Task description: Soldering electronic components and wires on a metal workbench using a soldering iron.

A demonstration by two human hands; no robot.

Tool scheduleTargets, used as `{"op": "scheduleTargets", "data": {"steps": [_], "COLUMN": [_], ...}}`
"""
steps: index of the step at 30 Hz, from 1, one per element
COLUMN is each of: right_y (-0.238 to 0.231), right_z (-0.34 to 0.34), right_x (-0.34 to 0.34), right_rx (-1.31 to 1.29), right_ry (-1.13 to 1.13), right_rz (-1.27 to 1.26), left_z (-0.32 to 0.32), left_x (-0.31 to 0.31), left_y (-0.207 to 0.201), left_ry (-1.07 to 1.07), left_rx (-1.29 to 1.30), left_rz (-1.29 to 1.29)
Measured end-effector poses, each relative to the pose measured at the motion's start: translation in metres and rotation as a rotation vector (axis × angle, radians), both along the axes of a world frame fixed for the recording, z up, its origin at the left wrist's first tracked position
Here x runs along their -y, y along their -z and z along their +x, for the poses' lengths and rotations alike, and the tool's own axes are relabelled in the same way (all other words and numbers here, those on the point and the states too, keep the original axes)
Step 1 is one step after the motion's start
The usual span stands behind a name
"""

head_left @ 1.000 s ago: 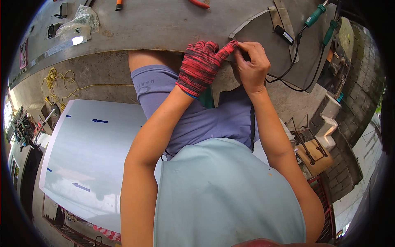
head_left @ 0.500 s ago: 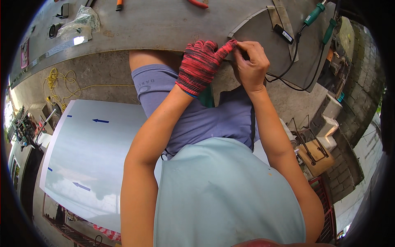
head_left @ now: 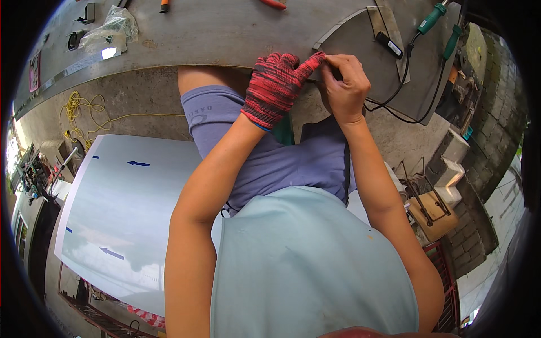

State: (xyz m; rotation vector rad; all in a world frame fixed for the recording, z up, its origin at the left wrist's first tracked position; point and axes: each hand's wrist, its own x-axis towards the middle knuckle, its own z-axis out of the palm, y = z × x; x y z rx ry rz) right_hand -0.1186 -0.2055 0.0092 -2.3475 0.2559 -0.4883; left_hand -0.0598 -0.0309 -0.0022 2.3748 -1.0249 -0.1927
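My left hand [head_left: 273, 85] wears a red and black knit work glove [head_left: 265, 104] with a blue edge at the wrist. Its thumb points right, and the other fingers stand apart, foreshortened, by the metal table's edge. Bare and pinched together, my right hand [head_left: 345, 83] meets the tip of that gloved thumb. Its fingertips seem to grip the glove there; anything smaller between them is hidden. Both hands are above my lap, just off the front edge of the table [head_left: 208, 39].
A curved sheet-metal piece [head_left: 360, 56] lies right, bearing a black bar-shaped object [head_left: 389, 45]. Green-handled tools [head_left: 433, 18] with black cables are beside it. A plastic bag [head_left: 115, 31] lies left. Yellow cord [head_left: 79, 110] is on the floor; a pale sheet with blue arrows [head_left: 129, 197] is beside me.
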Motion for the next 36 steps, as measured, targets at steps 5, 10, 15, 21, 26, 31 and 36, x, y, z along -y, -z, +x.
{"op": "scheduleTargets", "data": {"steps": [5,10,15,21,26,31,36], "right_y": [0.002,-0.006,-0.011,0.004,0.014,0.018,0.019], "right_z": [-0.002,-0.009,-0.018,-0.025,-0.021,-0.019,-0.018], "right_x": [0.001,-0.001,0.006,0.012,0.007,0.003,0.003], "right_rx": [0.001,-0.084,-0.105,-0.052,0.005,0.046,0.04], "right_ry": [0.006,0.044,0.064,0.053,0.08,0.123,0.121], "right_rz": [-0.003,0.093,0.059,0.023,-0.057,-0.072,-0.073], "left_z": [-0.001,-0.002,-0.002,0.004,0.005,0.002,0.003], "left_x": [0.003,0.003,0.005,0.001,0.001,0.002,0.001], "left_y": [0.0,0.002,0.006,0.011,0.014,0.012,0.013], "left_ry": [-0.005,0.015,-0.017,-0.002,0.023,0.005,-0.001], "left_rx": [0.012,-0.013,0.101,0.168,0.124,0.132,0.123], "left_rz": [0.009,-0.001,-0.106,-0.113,-0.141,-0.119,-0.112]}}
